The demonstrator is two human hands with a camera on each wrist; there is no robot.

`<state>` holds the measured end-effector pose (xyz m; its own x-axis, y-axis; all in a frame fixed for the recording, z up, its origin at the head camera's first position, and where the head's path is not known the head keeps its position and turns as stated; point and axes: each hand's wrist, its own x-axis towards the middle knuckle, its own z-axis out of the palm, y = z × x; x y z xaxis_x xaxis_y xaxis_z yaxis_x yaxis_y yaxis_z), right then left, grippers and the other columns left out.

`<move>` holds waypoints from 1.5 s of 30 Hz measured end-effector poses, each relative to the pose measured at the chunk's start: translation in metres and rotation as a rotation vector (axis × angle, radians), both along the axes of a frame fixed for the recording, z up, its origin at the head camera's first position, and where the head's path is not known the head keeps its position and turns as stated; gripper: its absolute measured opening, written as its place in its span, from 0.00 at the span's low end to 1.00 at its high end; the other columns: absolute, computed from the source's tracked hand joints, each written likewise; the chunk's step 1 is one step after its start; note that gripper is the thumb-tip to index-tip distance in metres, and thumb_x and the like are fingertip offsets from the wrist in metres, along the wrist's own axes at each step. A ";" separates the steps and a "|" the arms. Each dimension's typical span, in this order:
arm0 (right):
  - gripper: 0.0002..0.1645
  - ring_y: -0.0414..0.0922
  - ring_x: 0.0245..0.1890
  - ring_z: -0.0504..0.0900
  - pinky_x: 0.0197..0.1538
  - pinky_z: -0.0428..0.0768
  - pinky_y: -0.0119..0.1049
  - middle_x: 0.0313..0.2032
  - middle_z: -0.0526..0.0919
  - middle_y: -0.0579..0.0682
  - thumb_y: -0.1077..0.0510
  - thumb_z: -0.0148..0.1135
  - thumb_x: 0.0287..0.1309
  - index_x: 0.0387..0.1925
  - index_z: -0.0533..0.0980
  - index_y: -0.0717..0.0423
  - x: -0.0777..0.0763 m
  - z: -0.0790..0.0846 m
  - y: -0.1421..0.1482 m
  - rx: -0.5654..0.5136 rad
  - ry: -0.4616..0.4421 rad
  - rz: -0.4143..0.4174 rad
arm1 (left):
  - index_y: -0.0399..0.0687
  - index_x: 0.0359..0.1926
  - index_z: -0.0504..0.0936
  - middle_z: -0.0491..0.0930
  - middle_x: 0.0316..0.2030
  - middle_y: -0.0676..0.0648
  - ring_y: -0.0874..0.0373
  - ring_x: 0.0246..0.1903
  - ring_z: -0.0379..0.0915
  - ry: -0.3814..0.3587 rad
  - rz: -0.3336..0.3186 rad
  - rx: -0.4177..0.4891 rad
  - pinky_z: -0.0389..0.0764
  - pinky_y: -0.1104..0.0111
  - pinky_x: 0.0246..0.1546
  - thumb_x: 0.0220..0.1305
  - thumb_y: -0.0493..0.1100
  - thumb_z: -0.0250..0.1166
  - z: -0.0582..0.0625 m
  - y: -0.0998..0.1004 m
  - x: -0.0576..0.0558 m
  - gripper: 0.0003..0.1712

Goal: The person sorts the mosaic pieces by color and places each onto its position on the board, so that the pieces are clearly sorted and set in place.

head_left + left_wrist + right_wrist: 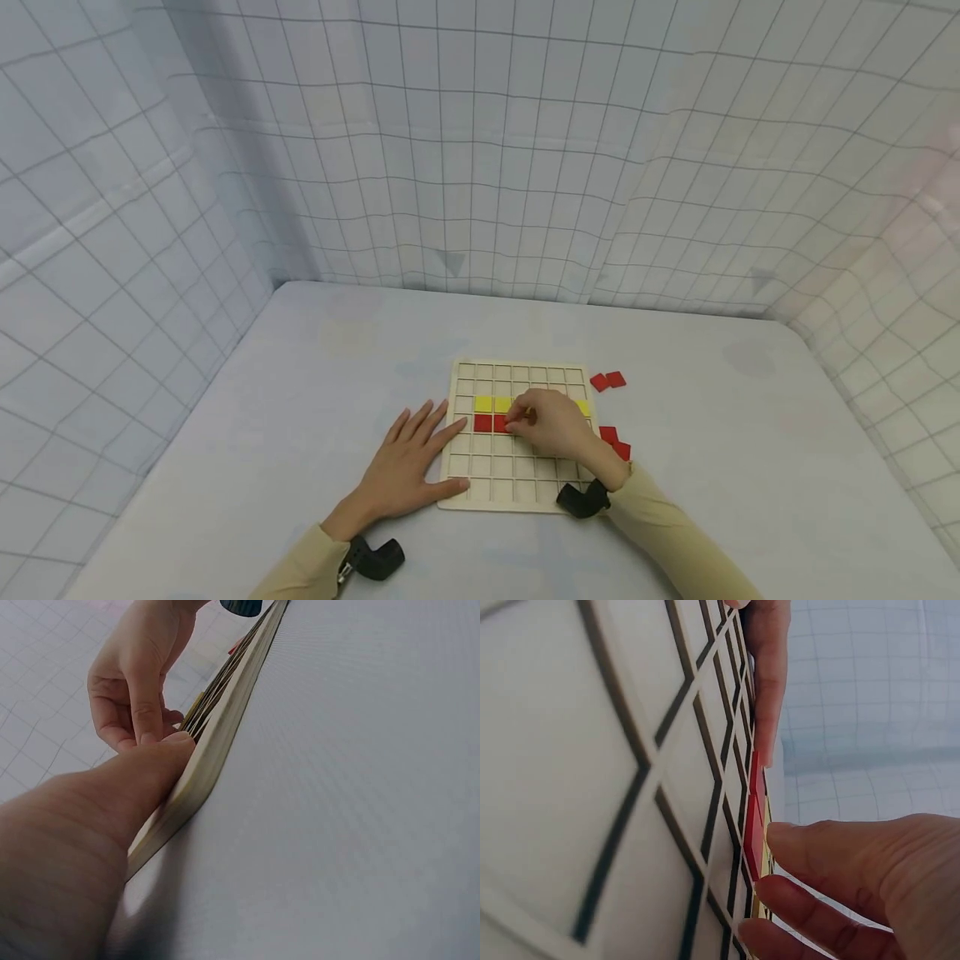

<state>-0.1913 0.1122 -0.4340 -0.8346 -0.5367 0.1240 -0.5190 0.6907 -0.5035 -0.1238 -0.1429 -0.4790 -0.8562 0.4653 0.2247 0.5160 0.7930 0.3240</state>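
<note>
A pale wooden grid board (480,492) lies on the table. My left hand (401,471) rests along its left edge with fingers spread, the thumb on the lower left corner. Over the middle of the board, my right hand (551,423) pinches a red square tile (500,423) at its cell. In the right wrist view, thumb and index finger touch that red tile (754,840). Left of it another red tile (483,423) sits in the grid. Yellow tiles (483,404) fill cells in the row above; the right hand hides part of that row.
Two loose red tiles (615,379) lie off the board's upper right corner. Two more red tiles (621,451) lie by its right edge, near the right wrist. A white grid-patterned curtain (487,167) surrounds the white table (337,350) at the back and sides.
</note>
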 end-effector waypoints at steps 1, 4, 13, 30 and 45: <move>0.04 0.36 0.24 0.71 0.28 0.72 0.31 0.25 0.76 0.35 0.56 0.71 0.53 0.27 0.81 0.45 0.001 0.000 0.002 -0.010 0.002 0.008 | 0.56 0.72 0.60 0.50 0.72 0.44 0.47 0.71 0.39 -0.001 0.000 -0.004 0.39 0.49 0.67 0.57 0.74 0.55 0.000 0.000 0.000 0.48; 0.03 0.34 0.24 0.71 0.27 0.72 0.30 0.26 0.76 0.34 0.55 0.71 0.53 0.28 0.81 0.45 0.006 0.002 0.012 -0.044 0.016 0.024 | 0.55 0.72 0.60 0.50 0.72 0.44 0.47 0.71 0.39 -0.004 -0.001 -0.007 0.39 0.49 0.67 0.58 0.73 0.54 0.001 -0.001 0.001 0.47; 0.02 0.37 0.28 0.76 0.30 0.76 0.32 0.32 0.80 0.35 0.56 0.68 0.56 0.33 0.82 0.46 0.017 0.007 0.073 -0.182 -0.010 -0.022 | 0.54 0.72 0.61 0.51 0.72 0.43 0.46 0.71 0.41 -0.012 -0.008 0.006 0.40 0.48 0.67 0.58 0.72 0.55 0.003 -0.004 0.003 0.47; 0.29 0.46 0.36 0.73 0.37 0.75 0.35 0.36 0.76 0.47 0.46 0.78 0.41 0.42 0.76 0.54 0.014 -0.007 0.147 -0.123 -0.206 -0.168 | 0.57 0.72 0.60 0.50 0.72 0.45 0.47 0.71 0.39 -0.003 -0.011 0.019 0.38 0.50 0.67 0.57 0.73 0.55 0.000 -0.001 0.000 0.47; 0.32 0.48 0.34 0.69 0.35 0.70 0.32 0.33 0.71 0.49 0.47 0.80 0.36 0.38 0.71 0.55 0.013 -0.011 0.155 -0.129 -0.317 -0.105 | 0.57 0.72 0.60 0.50 0.72 0.45 0.47 0.71 0.39 0.002 -0.011 0.016 0.38 0.49 0.67 0.57 0.73 0.55 -0.002 -0.002 0.001 0.47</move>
